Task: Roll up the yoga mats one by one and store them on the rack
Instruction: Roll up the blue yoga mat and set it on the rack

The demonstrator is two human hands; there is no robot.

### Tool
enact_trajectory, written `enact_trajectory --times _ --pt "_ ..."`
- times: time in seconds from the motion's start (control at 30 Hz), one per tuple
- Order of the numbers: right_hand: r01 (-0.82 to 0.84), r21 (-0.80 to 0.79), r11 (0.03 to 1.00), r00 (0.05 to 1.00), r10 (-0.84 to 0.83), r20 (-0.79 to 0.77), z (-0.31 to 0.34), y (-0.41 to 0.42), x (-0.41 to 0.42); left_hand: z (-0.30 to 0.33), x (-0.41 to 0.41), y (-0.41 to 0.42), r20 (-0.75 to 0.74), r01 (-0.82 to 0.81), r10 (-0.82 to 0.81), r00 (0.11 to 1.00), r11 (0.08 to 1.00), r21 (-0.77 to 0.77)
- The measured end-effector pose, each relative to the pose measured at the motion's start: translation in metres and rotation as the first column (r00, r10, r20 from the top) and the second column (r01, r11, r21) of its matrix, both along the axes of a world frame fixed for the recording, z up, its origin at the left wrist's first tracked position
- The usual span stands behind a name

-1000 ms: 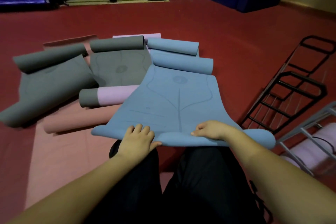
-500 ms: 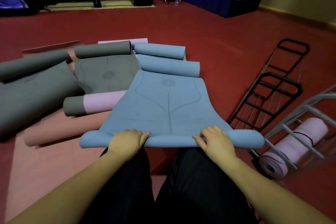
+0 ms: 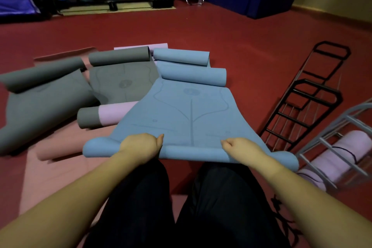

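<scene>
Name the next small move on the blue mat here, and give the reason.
Probably push the roll forward another turn. Both the left hand and right hand grip the started roll at the near end of the blue mat, and most of it lies flat ahead.
</scene>
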State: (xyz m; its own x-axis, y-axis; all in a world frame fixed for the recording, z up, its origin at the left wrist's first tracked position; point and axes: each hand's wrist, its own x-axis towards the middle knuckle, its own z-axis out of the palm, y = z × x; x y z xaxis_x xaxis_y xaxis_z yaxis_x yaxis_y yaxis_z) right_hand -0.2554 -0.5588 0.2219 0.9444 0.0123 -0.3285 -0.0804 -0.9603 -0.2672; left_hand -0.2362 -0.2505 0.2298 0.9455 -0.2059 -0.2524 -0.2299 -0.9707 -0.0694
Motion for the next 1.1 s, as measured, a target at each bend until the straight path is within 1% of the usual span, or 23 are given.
enact_trajectory --times 0.07,0.1,0.13,0.2,0.3,0.37,0.43,0.47,0.53,0.63,0.73,0.87,0.9,1.0,1.03,1.07,1.1 --pt "-0.031 0.056 0.998 0.994 0.036 -0.106 -0.006 0.000 -0.002 -0.009 0.000 0.002 -0.154 -0.097 0.090 0.984 0.995 -0.039" --pt "-0.036 0.062 0.997 0.990 0.044 -0.132 -0.009 0.000 -0.002 -0.016 -0.001 0.002 -0.204 -0.118 0.107 0.973 0.992 -0.043" --pt "-0.038 0.059 0.998 0.990 0.046 -0.135 -0.012 0.000 -0.002 -0.022 -0.001 0.001 -0.221 -0.141 0.128 0.967 0.989 -0.043" --pt "-0.030 0.053 0.998 0.996 0.034 -0.086 -0.019 -0.001 -0.003 -0.028 -0.001 -0.002 -0.191 -0.196 0.186 0.964 0.980 -0.037" --pt "-0.058 -0.006 0.998 0.998 0.058 0.017 -0.027 -0.001 -0.002 -0.035 -0.003 -0.008 -0.101 -0.235 0.238 0.966 0.971 0.043" --pt "-0.077 -0.038 0.996 0.997 0.077 -0.011 -0.028 0.001 0.002 -0.034 -0.005 -0.013 -0.045 -0.240 0.245 0.969 0.967 0.087" --pt "-0.050 -0.016 0.999 0.996 0.048 -0.080 -0.027 0.000 0.006 -0.036 -0.003 -0.014 -0.024 -0.228 0.231 0.973 0.968 0.101" --pt "-0.031 0.006 1.000 0.995 0.031 -0.096 -0.029 0.000 0.008 -0.037 -0.001 -0.011 -0.028 -0.229 0.231 0.972 0.970 0.077" --pt "0.006 0.046 0.999 0.996 -0.002 -0.092 -0.032 -0.001 0.013 -0.040 0.005 -0.005 -0.079 -0.263 0.260 0.962 0.965 -0.022" --pt "0.018 0.042 0.999 0.997 -0.015 -0.080 -0.030 0.002 0.020 -0.043 0.014 0.002 -0.132 -0.289 0.270 0.954 0.944 -0.161" --pt "-0.017 -0.019 1.000 0.998 0.016 -0.057 -0.028 0.006 0.024 -0.040 0.020 0.001 -0.143 -0.247 0.225 0.964 0.957 -0.155" --pt "-0.013 -0.032 0.999 1.000 0.012 -0.029 -0.034 0.003 0.027 -0.041 0.024 -0.003 -0.106 -0.187 0.177 0.979 0.978 -0.097" --pt "-0.004 -0.022 1.000 1.000 0.003 -0.029 -0.035 0.002 0.027 -0.041 0.024 -0.005 -0.068 -0.168 0.164 0.984 0.984 -0.064" --pt "0.042 0.032 0.999 0.999 -0.041 -0.030 -0.035 -0.002 0.031 -0.040 0.015 -0.014 0.098 -0.096 0.085 0.992 0.990 0.106" --pt "0.042 0.031 0.999 0.998 -0.040 -0.039 -0.035 -0.002 0.032 -0.038 0.010 -0.016 0.140 -0.085 0.067 0.988 0.988 0.127" --pt "0.032 0.021 0.999 0.998 -0.031 -0.053 -0.035 -0.002 0.034 -0.036 0.005 -0.017 0.180 -0.076 0.056 0.982 0.991 0.107" --pt "0.021 0.013 1.000 0.997 -0.020 -0.070 -0.035 -0.002 0.036 -0.035 0.000 -0.016 0.188 -0.071 0.060 0.980 0.996 0.051"
